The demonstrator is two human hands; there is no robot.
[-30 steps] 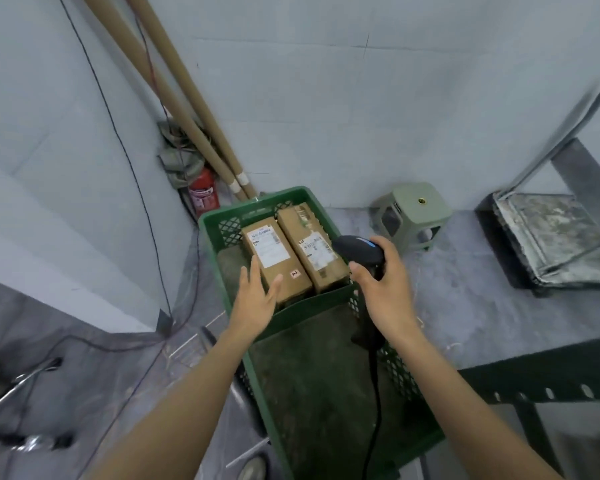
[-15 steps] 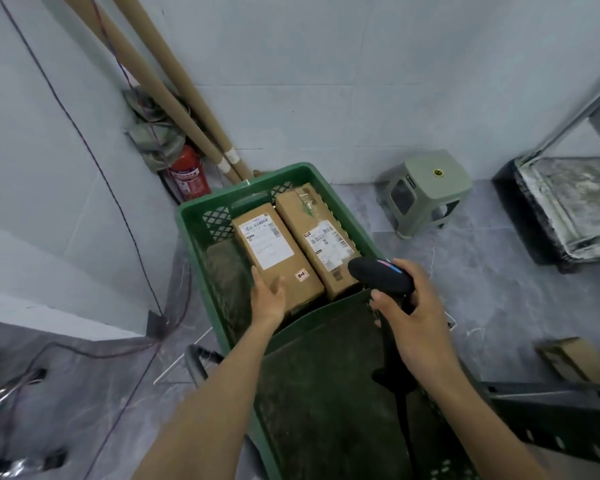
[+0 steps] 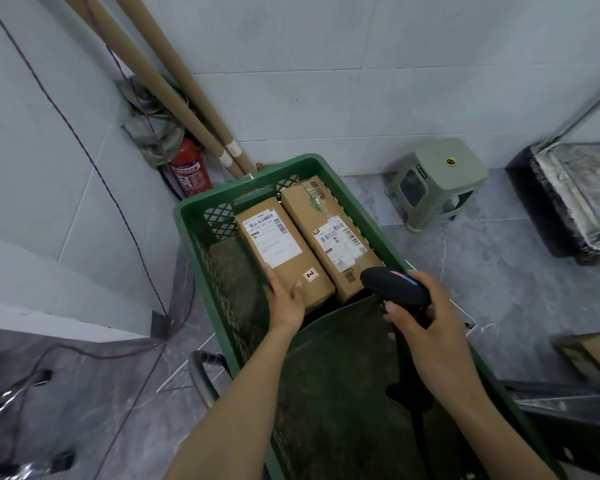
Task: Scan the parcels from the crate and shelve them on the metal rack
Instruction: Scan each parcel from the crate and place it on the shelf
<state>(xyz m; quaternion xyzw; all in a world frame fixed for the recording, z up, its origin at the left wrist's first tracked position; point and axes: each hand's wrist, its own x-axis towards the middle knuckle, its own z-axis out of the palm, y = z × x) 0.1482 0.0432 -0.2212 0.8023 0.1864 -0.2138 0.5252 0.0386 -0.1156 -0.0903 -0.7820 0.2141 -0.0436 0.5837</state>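
Observation:
A green plastic crate [image 3: 201, 216] stands in front of me on the floor. At its far end lie two brown cardboard parcels with white labels, side by side. My left hand [image 3: 286, 299] grips the near end of the left parcel [image 3: 284, 258], thumb on top. The right parcel [image 3: 329, 233] lies untouched beside it. My right hand [image 3: 426, 313] holds a black barcode scanner [image 3: 394, 287] by its handle, its head just above the near end of the right parcel. The scanner's cable hangs down into the crate.
A grey-green plastic stool [image 3: 437, 181] stands right of the crate. A red fire extinguisher [image 3: 189, 168] and long cardboard tubes [image 3: 174, 95] lean in the corner. A metal rack edge [image 3: 568, 407] shows at lower right, a dusty black tray [image 3: 575, 195] at far right.
My left hand went from hovering above the crate down onto the near end of the left parcel and closed on it. The scanner moved forward toward the right parcel.

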